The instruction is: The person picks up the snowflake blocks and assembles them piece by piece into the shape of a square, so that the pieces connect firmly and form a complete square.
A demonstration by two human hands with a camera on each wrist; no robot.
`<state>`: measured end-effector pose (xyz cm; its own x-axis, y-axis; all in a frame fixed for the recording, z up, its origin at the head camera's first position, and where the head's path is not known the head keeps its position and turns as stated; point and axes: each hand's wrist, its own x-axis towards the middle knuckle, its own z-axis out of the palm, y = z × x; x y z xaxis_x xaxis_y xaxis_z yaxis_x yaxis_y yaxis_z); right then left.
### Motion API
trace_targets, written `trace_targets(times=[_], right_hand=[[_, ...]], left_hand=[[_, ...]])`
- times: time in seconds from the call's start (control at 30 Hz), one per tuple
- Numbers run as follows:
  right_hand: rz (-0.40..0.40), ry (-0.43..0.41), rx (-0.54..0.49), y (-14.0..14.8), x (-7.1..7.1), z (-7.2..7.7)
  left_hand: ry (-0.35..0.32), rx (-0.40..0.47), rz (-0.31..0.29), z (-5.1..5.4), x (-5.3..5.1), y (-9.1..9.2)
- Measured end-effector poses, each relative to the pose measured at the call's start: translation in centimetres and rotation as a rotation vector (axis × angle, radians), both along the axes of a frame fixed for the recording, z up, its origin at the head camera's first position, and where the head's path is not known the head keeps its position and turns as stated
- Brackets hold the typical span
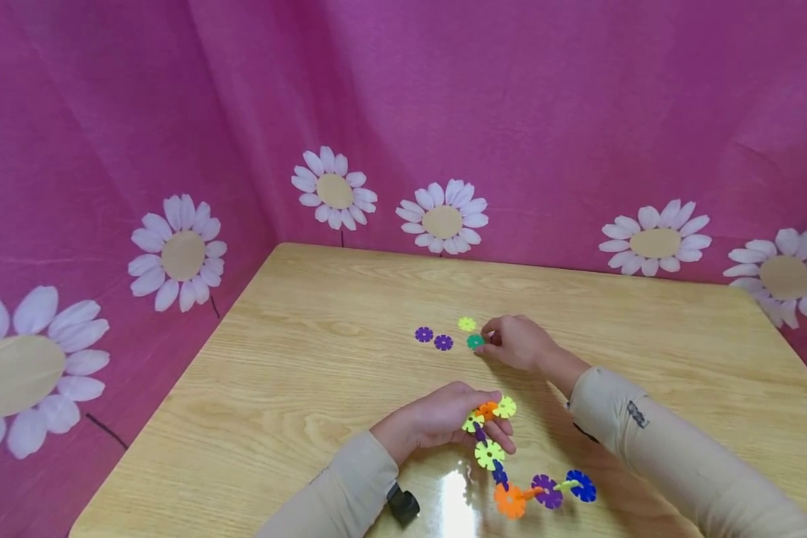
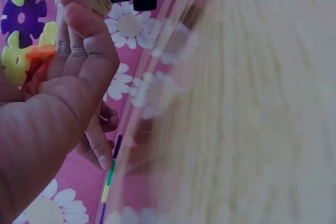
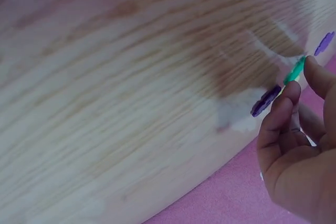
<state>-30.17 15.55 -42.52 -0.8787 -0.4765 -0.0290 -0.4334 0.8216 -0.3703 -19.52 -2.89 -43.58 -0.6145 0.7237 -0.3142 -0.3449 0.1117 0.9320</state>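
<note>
Chain [image 1: 489,454] is held in the left hand [image 1: 453,418], lower centre of the head frame; grip clamped on its upper part, thumb on top near an orange disc, fingers below. Chain is made of slotted discs in yellow, orange, purple and blue, set at angles to one another. From the grip it is strung down, then bent toward the lower right, ending in a blue disc [image 1: 581,486]; whether that end is rested on the counter [image 1: 276,359] cannot be told.

Green disc [image 1: 474,341] is seen flat on the counter, just right of frame centre. Right hand [image 1: 521,344] is placed at its right edge, thumb and fingertips apart with the disc's edge near them; whether it is pinched cannot be told. Yellow disc [image 1: 467,324] is seen just above the green one, two purple discs [image 1: 444,343] to the left, side by side. Third purple disc [image 3: 265,101] is shown beside the right fingers in the right wrist view, mostly hidden by the hand in the head view.

Both arms are covered by beige sleeves [image 1: 672,441]; black strap [image 1: 402,505] is seen at the left cuff, bottom of frame. Counter is backed by pink cloth [image 1: 545,112], printed with white flowers [image 1: 441,222], across the top and left
</note>
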Motion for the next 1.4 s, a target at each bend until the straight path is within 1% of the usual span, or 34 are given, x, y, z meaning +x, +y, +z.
trace_targets(times=[0.1,0.2,0.37,0.53,0.7,0.83,1.0,1.17,1.27,1.4], right_hand=[[-0.004,-0.012,-0.003,-0.3,0.0,-0.1],[-0.021,-0.029,-0.026,-0.5,0.1,-0.2],[-0.065,-0.054,-0.107,-0.4,0.1,-0.3],[-0.089,-0.034,-0.17,-0.4,0.2,-0.6],[-0.102,-0.015,-0.232,-0.7,0.7,-0.7],[-0.098,0.017,-0.248,-0.8,1.1,-0.8],[-0.093,0.039,-0.283,-0.5,2.0,-0.8],[-0.129,0.034,-0.386,0.5,3.3,-0.7],[-0.162,-0.005,-0.473,1.1,4.2,-0.2],[-0.195,-0.087,-0.565,1.8,5.5,0.8]], left_hand=[[0.0,-0.004,-0.002,0.0,0.1,0.0],[0.001,-0.001,-0.006,0.1,0.1,0.0],[0.002,-0.002,0.0,0.2,0.1,0.0],[-0.002,0.001,0.008,0.1,0.2,-0.1],[-0.004,0.016,0.018,0.1,0.3,-0.2],[-0.001,0.011,0.029,0.1,0.3,-0.3],[0.0,0.013,0.03,0.0,0.3,-0.4],[-0.006,0.015,0.029,-0.1,0.4,-0.5],[-0.011,0.017,0.027,-0.1,0.4,-0.5],[-0.019,0.021,0.032,0.0,0.3,-0.5]])
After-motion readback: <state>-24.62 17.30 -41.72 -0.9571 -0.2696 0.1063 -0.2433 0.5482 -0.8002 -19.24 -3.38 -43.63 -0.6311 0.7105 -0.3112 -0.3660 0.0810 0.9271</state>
